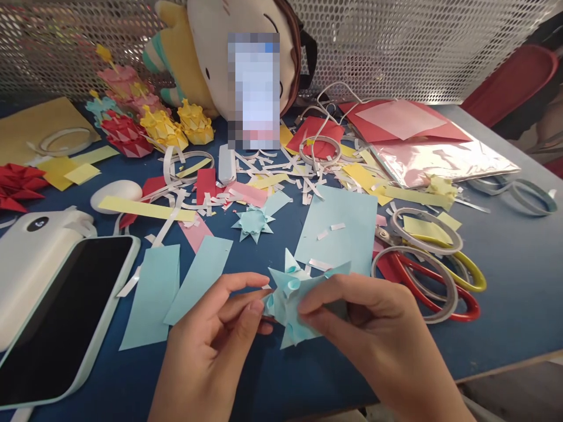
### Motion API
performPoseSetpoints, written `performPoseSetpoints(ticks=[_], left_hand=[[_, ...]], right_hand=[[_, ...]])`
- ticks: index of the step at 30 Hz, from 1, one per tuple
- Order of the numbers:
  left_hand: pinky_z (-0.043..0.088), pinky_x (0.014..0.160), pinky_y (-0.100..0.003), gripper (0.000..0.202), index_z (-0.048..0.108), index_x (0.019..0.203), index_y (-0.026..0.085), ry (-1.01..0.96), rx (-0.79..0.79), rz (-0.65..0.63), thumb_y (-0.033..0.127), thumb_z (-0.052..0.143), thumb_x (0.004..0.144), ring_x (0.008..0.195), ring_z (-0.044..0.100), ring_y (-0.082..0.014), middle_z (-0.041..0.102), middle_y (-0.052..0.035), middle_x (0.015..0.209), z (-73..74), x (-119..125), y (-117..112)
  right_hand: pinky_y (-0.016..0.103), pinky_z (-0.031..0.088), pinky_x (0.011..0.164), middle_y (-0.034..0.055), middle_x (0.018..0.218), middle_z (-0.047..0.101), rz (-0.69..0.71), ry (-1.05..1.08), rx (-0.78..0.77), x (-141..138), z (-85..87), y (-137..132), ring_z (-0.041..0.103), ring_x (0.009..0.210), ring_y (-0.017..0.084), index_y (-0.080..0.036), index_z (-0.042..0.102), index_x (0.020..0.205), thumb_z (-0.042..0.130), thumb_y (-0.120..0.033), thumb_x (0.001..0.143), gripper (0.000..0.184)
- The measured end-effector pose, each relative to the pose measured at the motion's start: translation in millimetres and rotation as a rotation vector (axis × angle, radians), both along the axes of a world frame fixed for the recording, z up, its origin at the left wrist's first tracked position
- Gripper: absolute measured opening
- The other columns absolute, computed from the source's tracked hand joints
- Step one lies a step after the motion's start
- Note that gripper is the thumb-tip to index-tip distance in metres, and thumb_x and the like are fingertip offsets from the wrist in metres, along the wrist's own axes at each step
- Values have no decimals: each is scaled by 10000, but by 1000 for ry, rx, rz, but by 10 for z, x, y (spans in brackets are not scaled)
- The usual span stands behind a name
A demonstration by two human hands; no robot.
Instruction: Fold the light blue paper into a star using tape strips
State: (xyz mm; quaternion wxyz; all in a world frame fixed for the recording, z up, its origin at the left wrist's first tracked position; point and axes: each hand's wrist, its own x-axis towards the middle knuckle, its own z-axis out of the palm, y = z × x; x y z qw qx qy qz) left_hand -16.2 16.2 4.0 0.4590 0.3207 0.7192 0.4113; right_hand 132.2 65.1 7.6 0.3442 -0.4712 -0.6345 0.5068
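Both hands hold a light blue folded paper star [294, 293] with pointed tips and curled petals, just above the blue table [519, 275]. My left hand [211, 346] pinches its left side between thumb and fingers. My right hand [378, 334] grips its right side, fingers closed over the paper. A finished light blue paper star [254, 223] lies on the table behind. Light blue paper strips [176, 287] lie to the left and a larger light blue sheet [341, 228] to the right.
A phone [57, 328] rests on a white device at the left. Red and yellow scissors [435, 281] and tape rings [424, 231] lie at the right. Paper scraps, folded red and yellow paper pieces [162, 126], a plush toy [211, 53] and red sheets [404, 123] fill the back.
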Motion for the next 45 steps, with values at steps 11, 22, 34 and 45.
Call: performPoseSetpoints(ticks=[11,22,34,45], left_hand=[[522,563,-83,248,653,965,324,46,90,-143,511,665,803,605,714,-106,756,56,692,-145,-157,3],[513,510,-98,278,670,974,316,50,60,-115,521,678,787,611,708,-125,756,31,708,-115,-152,-21],[507,550,-64,208,654,985,341,32,111,-162,482,650,832,649,721,-98,769,55,737,-103,-177,-39],[477,521,-35,200,648,996,337,25,104,-148,470,642,847,645,718,-82,774,60,742,-128,-157,-13]], right_hand=[[207,493,555,-44,698,747,-2,-29,73,-5,1,-48,649,616,120,-296,780,802,674,-107,799,217],[199,303,349,-86,529,449,-159,-23,82,-55,-131,-87,377,426,93,-288,561,842,700,-141,716,239],[172,360,382,-69,799,549,-112,-27,24,-72,-42,-102,457,436,43,-347,504,990,658,-68,717,419],[142,386,404,-85,800,552,-146,-79,83,-126,-85,-114,517,489,44,-353,485,1017,621,-75,734,420]])
